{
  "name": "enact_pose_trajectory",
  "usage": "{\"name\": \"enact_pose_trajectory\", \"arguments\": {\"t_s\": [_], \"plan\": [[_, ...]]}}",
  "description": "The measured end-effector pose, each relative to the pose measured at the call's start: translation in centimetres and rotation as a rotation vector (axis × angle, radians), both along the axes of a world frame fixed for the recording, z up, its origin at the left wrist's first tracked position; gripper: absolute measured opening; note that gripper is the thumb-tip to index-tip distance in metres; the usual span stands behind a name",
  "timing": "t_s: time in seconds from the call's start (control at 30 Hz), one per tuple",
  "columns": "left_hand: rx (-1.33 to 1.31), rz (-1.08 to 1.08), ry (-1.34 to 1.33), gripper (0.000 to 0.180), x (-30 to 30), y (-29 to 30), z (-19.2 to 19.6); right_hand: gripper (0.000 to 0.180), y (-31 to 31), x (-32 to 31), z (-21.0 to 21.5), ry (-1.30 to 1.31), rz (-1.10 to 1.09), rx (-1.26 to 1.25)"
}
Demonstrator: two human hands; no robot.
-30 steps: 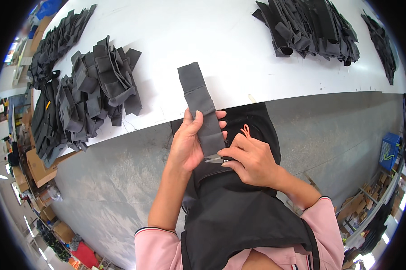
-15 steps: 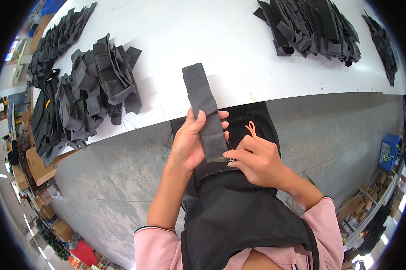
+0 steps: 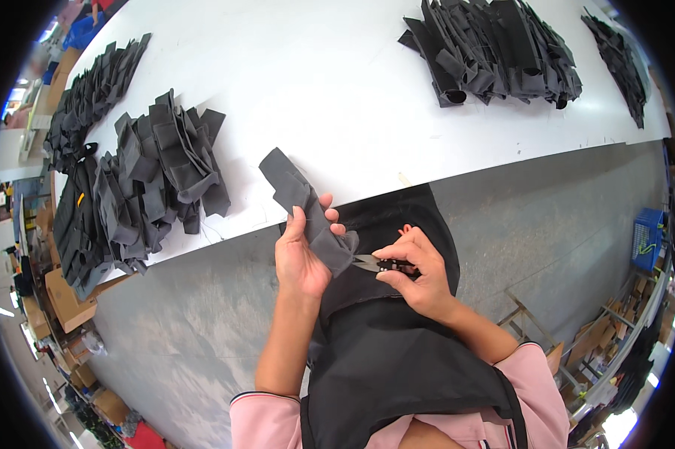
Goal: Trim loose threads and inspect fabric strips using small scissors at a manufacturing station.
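Note:
My left hand (image 3: 301,258) grips a dark grey fabric strip (image 3: 305,196), thumb on top and fingertips showing past its right edge. The strip slants away from me, its far end over the white table. In my right hand (image 3: 421,273) is a pair of thread snips (image 3: 388,264) with dark handles and short pointed metal blades. The blade tips point left and lie right beside the strip's near end; whether they touch it I cannot tell. An orange cord loop shows at the top of my right hand.
Several heaps of similar strips lie on the white table (image 3: 315,90): a near-left pile (image 3: 169,161), a far-left pile (image 3: 98,93), a right pile (image 3: 494,56) and a far-right bundle (image 3: 618,67). A blue crate (image 3: 646,236) and a cardboard box (image 3: 68,299) stand beyond the table edge.
The strip has tilted left and its near end has turned up. The snips' blades, hidden before, now show beside that end. My view has shifted slightly.

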State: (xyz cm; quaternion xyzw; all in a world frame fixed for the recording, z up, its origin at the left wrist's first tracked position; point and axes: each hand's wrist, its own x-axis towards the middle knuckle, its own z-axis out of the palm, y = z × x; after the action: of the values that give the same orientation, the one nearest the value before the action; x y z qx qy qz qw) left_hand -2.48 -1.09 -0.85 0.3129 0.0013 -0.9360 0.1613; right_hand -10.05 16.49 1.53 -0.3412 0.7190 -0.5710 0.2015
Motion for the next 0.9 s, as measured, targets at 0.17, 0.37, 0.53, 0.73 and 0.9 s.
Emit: {"name": "enact_pose_trajectory", "arguments": {"t_s": [0.17,0.37,0.53,0.73,0.9], "plan": [[-0.006,0.002,0.028,0.035,-0.1,0.4,0.3,0.025,-0.3,0.3,0.0,-0.142,-0.023,-0.023],[0.128,0.011,0.085,0.035,0.1,0.5,0.2,0.023,0.0,0.4,-0.2,-0.128,-0.008,0.014],[-0.442,-0.113,-0.078,0.026,-0.5,1.5,2.6,0.035,-0.9,-0.2,1.7,-0.085,-0.043,-0.032],[-0.472,-0.214,-0.113,0.024,-1.0,0.6,2.5,0.030,-2.7,-1.5,0.2,0.246,0.149,-0.007],[-0.388,-0.234,-0.179,0.024,-1.0,0.1,1.5,0.016,-1.3,0.5,-1.3,0.733,0.292,-0.040]]}}
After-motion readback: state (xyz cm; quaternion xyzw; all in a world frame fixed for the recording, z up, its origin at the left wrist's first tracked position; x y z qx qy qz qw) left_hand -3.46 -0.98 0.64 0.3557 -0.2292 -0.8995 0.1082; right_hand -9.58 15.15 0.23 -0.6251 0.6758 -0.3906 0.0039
